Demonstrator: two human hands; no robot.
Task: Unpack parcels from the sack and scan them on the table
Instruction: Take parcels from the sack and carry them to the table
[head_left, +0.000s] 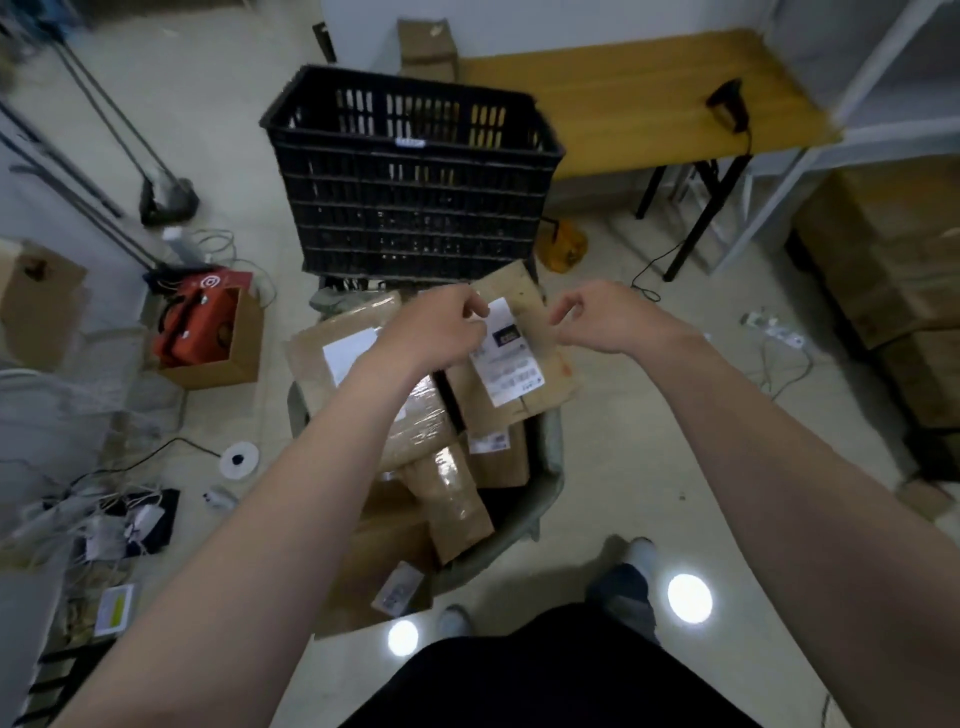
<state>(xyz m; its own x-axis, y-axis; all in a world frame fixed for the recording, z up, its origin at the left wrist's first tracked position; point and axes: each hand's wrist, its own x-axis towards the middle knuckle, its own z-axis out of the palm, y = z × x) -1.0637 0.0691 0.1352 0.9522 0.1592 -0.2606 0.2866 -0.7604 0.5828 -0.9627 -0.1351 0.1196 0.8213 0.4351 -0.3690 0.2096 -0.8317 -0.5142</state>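
The left hand (441, 325) reaches out over the sack, fingers curled down at the far left corner of the white label on a flat cardboard parcel (524, 312). Whether it pinches the parcel or only touches it, I cannot tell. The right hand (597, 317) hovers at the parcel's right edge, with thumb and forefinger bent toward each other and a narrow gap between them. Whether they grip the cardboard is also unclear.

This parcel lies tilted on top of the pile, at the far side of the grey sack (548, 467), which stands open on the floor right in front of the person's feet. Beneath and to the left of it sits a tape-wrapped parcel (415, 421), and a long brown parcel (460, 501) leans nearer, with more boxes packed around them.

Just beyond the sack stands a black plastic crate (410, 187). Farther right is the yellow wooden surface (623, 93), where a black scanner (727, 104) lies near its right end. To the left of the sack, an open carton (236, 358) holds an orange tool, and cables sprawl across the floor. Stacked cartons (893, 270) fill the right side.
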